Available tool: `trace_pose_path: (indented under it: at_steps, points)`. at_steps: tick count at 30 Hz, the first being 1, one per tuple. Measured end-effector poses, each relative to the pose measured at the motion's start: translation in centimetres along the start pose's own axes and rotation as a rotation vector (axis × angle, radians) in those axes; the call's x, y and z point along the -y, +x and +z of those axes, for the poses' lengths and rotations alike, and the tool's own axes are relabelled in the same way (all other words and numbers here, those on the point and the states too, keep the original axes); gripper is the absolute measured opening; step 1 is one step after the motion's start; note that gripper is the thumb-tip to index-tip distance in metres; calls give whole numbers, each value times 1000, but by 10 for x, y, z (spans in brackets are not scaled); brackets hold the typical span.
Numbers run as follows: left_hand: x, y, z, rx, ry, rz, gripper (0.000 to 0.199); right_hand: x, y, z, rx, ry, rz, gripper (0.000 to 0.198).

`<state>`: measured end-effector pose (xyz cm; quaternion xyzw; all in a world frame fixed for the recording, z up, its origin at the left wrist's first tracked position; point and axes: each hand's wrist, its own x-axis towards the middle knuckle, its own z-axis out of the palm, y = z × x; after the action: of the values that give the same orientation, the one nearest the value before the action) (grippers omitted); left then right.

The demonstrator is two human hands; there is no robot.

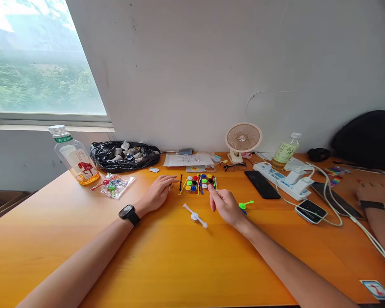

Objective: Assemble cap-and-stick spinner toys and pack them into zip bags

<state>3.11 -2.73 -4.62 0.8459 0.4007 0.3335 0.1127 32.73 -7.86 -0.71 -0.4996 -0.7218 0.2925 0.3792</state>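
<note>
My left hand [158,192] lies on the wooden table with its fingers stretched out. Its fingertips are close to a black plastic arrow stick [180,182]; a small dark piece shows beside the fingers. My right hand [223,204] is closed, fingers curled and thumb against them; whatever they may hold is hidden. Ahead of it lie coloured round discs [188,188] in rows, with thin coloured sticks [199,185] among them. Between my hands and nearer to me rests a white spinner [194,217], an arrow on a round base. Right of my right hand is a green arrow piece [245,205] with blue beneath.
Left stand a tea bottle [75,158], a plastic bag of parts [114,186] and a black rubbish bag [99,156]. A fan [243,137], glasses [235,166], a phone [262,185], a power strip [284,180] and cables are right. Another person's hand [377,193] rests far right.
</note>
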Motion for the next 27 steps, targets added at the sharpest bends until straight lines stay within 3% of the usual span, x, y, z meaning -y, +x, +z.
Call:
trace_pose_path:
  at_steps: [5, 11, 17, 27]
  points:
    - [-6, 1, 1, 47, 63, 65, 45, 2, -2, 2, 9, -21, -4, 81]
    - [-12, 3, 0, 57, 96, -6, 38, 1, -4, 5, 21, -43, -13, 80]
    - [-18, 3, -3, 151, 151, 20, 37, 0, -5, 5, 32, -19, -27, 79]
    - [-23, 1, 4, 32, 265, -54, 28, 1, -6, 7, 46, -50, -58, 75]
